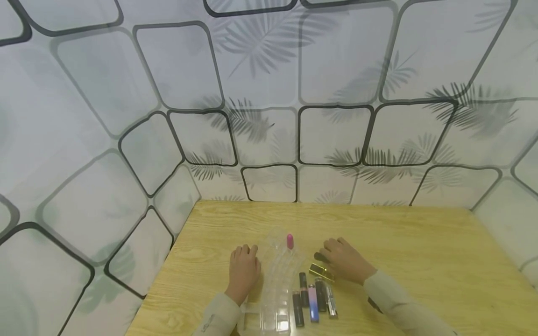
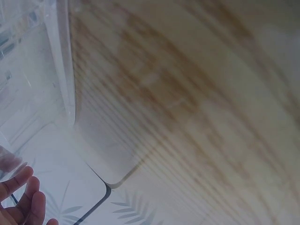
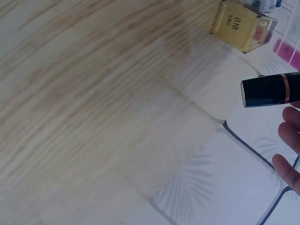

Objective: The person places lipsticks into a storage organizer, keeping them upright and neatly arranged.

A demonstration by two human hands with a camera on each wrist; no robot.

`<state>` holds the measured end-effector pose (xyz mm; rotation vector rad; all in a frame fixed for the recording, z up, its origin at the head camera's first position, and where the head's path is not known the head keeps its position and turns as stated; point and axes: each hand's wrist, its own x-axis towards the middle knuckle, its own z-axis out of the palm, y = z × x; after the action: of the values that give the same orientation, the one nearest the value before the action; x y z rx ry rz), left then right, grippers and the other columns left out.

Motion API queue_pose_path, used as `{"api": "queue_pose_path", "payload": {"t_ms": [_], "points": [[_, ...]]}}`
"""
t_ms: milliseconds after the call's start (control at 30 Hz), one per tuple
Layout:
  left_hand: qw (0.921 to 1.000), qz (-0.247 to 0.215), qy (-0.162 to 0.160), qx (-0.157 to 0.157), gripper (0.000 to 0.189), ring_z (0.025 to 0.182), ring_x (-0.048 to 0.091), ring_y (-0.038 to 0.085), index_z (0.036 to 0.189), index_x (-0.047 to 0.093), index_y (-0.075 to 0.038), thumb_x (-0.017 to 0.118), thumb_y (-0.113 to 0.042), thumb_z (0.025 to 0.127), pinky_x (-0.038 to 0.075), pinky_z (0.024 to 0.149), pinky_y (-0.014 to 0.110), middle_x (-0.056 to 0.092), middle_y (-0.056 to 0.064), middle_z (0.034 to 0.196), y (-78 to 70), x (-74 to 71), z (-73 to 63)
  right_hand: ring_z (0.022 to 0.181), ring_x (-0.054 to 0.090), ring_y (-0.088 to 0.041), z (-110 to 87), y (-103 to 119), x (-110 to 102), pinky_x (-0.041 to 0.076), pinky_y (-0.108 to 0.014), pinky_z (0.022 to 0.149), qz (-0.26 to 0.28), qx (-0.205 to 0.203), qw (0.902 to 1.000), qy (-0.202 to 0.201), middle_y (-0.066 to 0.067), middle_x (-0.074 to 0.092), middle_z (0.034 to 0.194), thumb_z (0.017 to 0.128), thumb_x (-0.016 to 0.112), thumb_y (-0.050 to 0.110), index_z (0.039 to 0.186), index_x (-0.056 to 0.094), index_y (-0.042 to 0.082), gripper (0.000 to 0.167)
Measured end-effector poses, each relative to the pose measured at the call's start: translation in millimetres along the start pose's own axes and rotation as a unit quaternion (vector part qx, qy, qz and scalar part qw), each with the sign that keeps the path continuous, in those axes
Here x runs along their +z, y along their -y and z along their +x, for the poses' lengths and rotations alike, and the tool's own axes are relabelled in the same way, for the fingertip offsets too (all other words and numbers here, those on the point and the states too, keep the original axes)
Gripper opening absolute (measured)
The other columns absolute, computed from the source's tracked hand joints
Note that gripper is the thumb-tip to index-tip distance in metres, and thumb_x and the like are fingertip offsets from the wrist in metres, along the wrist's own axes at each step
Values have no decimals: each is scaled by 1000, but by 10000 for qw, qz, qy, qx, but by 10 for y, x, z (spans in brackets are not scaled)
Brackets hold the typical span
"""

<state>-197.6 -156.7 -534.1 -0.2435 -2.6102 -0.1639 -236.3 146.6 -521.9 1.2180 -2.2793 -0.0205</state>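
My right hand point(image 1: 346, 261) holds a dark lipstick tube point(image 1: 321, 257) above the table; in the right wrist view this black tube point(image 3: 265, 90) has a thin copper band, and its far end is out of frame. Just below that hand lies a gold lipstick point(image 1: 321, 272), whose base point(image 3: 234, 26) faces the right wrist camera. My left hand point(image 1: 244, 275) is beside a clear plastic organizer point(image 1: 275, 289), fingers loosely bent and holding nothing visible. In the left wrist view, its fingers point(image 2: 35, 201) show near the organizer's wall point(image 2: 61, 61). A pink lipstick point(image 1: 290, 241) stands at the organizer's far end.
Right of the organizer, several tubes lie side by side: black ones point(image 1: 298, 309), a pink-to-blue one point(image 1: 313, 303) and a silver one point(image 1: 331, 301). They rest on a wood-grain table point(image 1: 420, 261). A patterned wall covering point(image 1: 269, 182) borders its back and sides.
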Motion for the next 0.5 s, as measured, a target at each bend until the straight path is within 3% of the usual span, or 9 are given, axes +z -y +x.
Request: {"api": "queue_pose_path", "payload": {"t_ms": [200,500], "points": [[9999,61,-79,25,21,71,48,18,96,62,-8,67,-11,75,43,69,33,55,5,78,5,28,-7,74,51,-11,148,80,-130,47,-30,72,381,61,9981,-476,4,54,80,63,77,23,84,61,14,28],[9999,92,-34,-20,21,71,48,19,95,61,-8,67,-12,75,42,68,34,54,5,78,4,14,5,75,51,-9,382,232,-241,46,-29,75,899,164,9937,-650,6,55,79,70,73,23,83,61,15,20]]}}
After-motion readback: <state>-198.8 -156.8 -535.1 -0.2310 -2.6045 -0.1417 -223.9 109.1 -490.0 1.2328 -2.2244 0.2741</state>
